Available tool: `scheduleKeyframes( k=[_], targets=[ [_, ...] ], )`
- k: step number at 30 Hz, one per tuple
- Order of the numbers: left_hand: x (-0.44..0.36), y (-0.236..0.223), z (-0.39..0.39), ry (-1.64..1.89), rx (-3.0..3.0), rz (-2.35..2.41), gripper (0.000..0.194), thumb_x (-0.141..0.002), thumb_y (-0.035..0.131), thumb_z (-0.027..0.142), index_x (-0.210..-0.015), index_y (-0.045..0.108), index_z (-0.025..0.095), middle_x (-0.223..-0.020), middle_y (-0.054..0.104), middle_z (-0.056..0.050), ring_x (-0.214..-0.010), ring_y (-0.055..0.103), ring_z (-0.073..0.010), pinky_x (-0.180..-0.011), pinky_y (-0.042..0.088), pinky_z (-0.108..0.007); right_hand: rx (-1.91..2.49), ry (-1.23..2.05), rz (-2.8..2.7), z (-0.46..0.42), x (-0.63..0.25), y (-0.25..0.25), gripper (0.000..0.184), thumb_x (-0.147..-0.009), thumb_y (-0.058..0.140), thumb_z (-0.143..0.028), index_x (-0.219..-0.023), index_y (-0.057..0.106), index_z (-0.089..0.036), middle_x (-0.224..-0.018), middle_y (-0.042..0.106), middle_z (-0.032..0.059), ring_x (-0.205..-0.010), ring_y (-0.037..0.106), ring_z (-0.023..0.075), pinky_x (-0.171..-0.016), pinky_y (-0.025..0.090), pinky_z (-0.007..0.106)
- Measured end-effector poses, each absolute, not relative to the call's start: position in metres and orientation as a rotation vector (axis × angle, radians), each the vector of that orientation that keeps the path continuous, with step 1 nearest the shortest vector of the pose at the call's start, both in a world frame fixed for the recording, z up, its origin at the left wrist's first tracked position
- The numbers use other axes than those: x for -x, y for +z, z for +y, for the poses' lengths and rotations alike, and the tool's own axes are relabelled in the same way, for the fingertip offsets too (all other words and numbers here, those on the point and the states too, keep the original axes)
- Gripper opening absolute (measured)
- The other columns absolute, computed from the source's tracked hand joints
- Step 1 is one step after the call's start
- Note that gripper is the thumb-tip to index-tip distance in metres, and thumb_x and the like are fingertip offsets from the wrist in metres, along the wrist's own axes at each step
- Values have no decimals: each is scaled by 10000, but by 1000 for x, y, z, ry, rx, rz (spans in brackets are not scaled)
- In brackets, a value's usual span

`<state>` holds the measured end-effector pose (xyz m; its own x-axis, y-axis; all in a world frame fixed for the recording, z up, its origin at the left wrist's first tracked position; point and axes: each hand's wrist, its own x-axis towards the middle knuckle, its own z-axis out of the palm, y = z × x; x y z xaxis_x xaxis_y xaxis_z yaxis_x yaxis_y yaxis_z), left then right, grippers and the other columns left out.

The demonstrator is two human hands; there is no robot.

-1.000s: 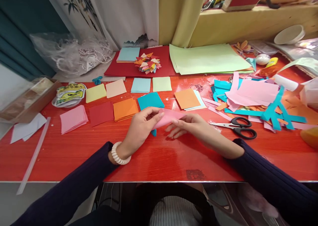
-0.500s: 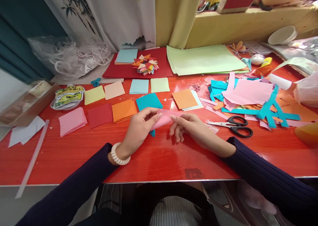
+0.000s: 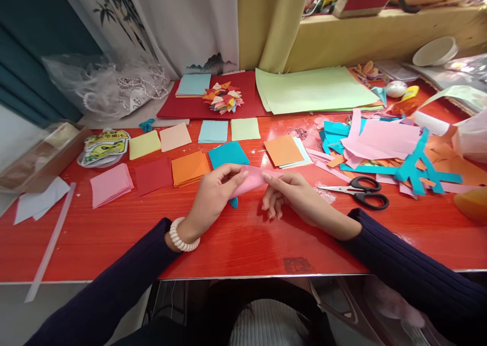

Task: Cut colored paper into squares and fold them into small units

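Observation:
A folded piece of pink paper is held above the table between both hands. My left hand pinches its left end between thumb and fingers. At the right end, the thumb and index finger of my right hand grip the paper, with the other fingers curled below. Just under the pink paper a small blue piece shows, mostly hidden. Behind my hands lies a stack of blue paper squares, and an orange stack sits left of it.
Black-handled scissors lie right of my right hand, beside a heap of paper scraps. A folded-paper ring rests on red sheets at the back. Pink squares and a paper strip are at the left.
My right hand has shifted very slightly to the right along the pink paper. Both hands keep their pinch on it; the rest looks the same.

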<state>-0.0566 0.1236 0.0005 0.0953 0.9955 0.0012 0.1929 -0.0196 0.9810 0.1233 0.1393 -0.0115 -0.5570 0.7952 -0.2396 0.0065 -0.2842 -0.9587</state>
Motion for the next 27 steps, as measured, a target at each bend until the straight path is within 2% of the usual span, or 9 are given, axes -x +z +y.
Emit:
scheduleKeyframes(
  k=[11, 16, 22, 27],
  targets=[
    [56, 0, 124, 1053, -1398, 1273, 271, -802, 563, 427, -879, 636, 178, -860, 632, -18, -603, 541, -93, -492, 430, -206, 1016, 1888, -1393, 139, -123, -12, 521, -842, 480, -517, -568, 629, -100, -521, 631, 63, -390, 576, 88, -385, 449, 165],
    [56, -1, 124, 1060, -1432, 1288, 269, -809, 561, 420, -882, 637, 173, -859, 630, -29, -668, 554, -111, -497, 418, -196, 1010, 1886, -1389, 139, -123, -12, 522, -851, 468, -511, -576, 634, -99, -525, 632, 64, -396, 576, 86, -395, 456, 167],
    [56, 0, 123, 1037, -1414, 1263, 275, -812, 557, 419, -904, 630, 171, -872, 625, -29, -594, 534, -91, -489, 437, -201, 1010, 1890, -1367, 138, -123, -10, 513, -859, 467, -491, -573, 634, -100, -522, 630, 59, -392, 566, 78, -397, 452, 165],
    [56, 0, 122, 1043, -1412, 1266, 286, -805, 562, 426, -902, 632, 166, -838, 618, -31, -608, 528, -104, -460, 436, -196, 1007, 1895, -1350, 138, -124, -10, 510, -857, 469, -493, -578, 631, -98, -537, 633, 62, -399, 568, 82, -403, 456, 174]
  ],
)
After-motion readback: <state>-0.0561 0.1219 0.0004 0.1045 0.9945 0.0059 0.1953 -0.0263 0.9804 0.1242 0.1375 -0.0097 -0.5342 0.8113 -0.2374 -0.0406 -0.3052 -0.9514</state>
